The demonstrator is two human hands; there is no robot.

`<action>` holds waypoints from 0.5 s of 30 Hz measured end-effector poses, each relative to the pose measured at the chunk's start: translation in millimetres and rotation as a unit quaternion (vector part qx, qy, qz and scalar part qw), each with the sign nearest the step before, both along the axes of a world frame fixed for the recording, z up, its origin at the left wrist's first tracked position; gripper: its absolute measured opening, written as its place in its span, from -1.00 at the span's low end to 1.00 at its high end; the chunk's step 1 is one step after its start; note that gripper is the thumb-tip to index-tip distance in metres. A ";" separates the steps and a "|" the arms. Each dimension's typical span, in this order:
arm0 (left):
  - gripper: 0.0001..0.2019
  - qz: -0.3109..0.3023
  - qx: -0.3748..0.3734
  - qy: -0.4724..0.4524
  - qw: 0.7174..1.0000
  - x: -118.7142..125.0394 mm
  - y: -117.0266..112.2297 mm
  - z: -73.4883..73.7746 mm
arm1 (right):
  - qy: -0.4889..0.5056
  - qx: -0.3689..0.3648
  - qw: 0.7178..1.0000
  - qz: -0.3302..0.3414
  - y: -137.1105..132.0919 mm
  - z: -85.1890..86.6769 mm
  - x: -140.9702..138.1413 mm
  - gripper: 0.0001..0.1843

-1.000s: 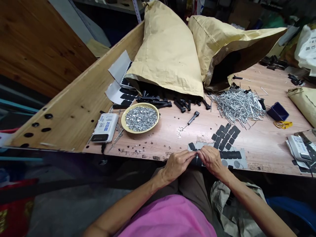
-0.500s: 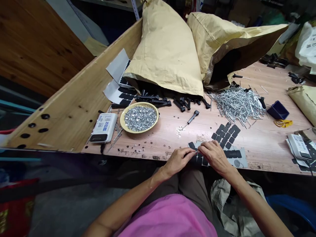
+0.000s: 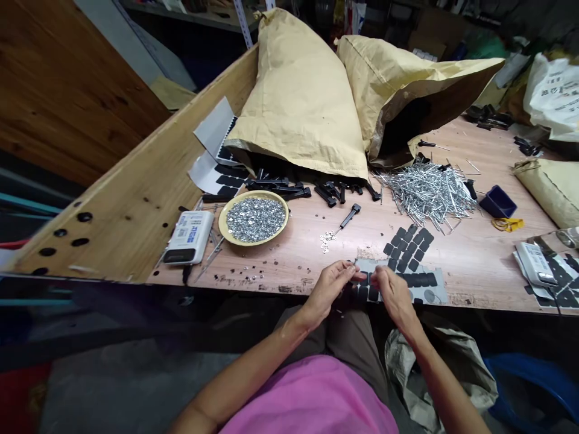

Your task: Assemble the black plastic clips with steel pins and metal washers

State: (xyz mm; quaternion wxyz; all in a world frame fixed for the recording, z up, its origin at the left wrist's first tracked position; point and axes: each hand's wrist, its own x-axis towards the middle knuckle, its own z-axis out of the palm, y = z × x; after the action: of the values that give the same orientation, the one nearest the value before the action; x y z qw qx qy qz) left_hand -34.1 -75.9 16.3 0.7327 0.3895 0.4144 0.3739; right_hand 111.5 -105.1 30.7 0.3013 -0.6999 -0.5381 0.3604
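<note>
My left hand (image 3: pixel 326 292) is pinched, its fingertips together over the near edge of the table. Whatever it holds is too small to make out. Close by on the right, my right hand (image 3: pixel 392 294) is curled with thumb and forefinger pressed together; its contents are hidden. Beneath and beside both hands lies a grey backing sheet (image 3: pixel 442 293) bearing rows of black rounded pads (image 3: pixel 423 279). More black pads (image 3: pixel 408 246) are laid in rows just beyond it. Past my left hand, a black-handled piece with a thin metal shaft (image 3: pixel 350 216) points at small flat metal bits (image 3: pixel 326 240).
A yellow bowl (image 3: pixel 221 224) holds small metal pieces, beside a white device (image 3: pixel 190 232). Large paper sacks (image 3: pixel 303 90) stand behind black plastic parts (image 3: pixel 289 188). Right of them are a heap of metal pins (image 3: pixel 429 193), a dark blue box (image 3: pixel 498 202) and yellow bands (image 3: pixel 507 225).
My hands, close together at the fingertips before, have drawn a little apart. The right hand has turned and curled more. The whole view has shifted slightly.
</note>
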 end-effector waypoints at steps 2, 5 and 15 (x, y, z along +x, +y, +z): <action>-0.65 0.017 -0.039 -0.063 0.997 5.4 -2.2 3.0 | 0.082 0.013 0.996 0.009 -13.4 -4.7 -9.7 -0.52; -0.66 0.018 -0.058 -0.070 0.996 12.2 -9.9 4.7 | 0.189 0.019 0.982 -0.024 -30.9 -13.1 -28.8 -0.56; -0.81 -0.009 0.101 0.092 0.991 12.9 -37.7 -33.3 | 0.262 -0.202 0.934 -0.138 -74.1 -31.8 -26.7 -0.66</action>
State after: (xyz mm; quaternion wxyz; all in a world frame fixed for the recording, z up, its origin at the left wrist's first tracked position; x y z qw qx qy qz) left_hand -21.2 -113.6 -17.0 0.6513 0.4982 0.4366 0.3701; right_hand 84.9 -179.2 -1.1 0.3308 -0.6941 -0.2543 0.5866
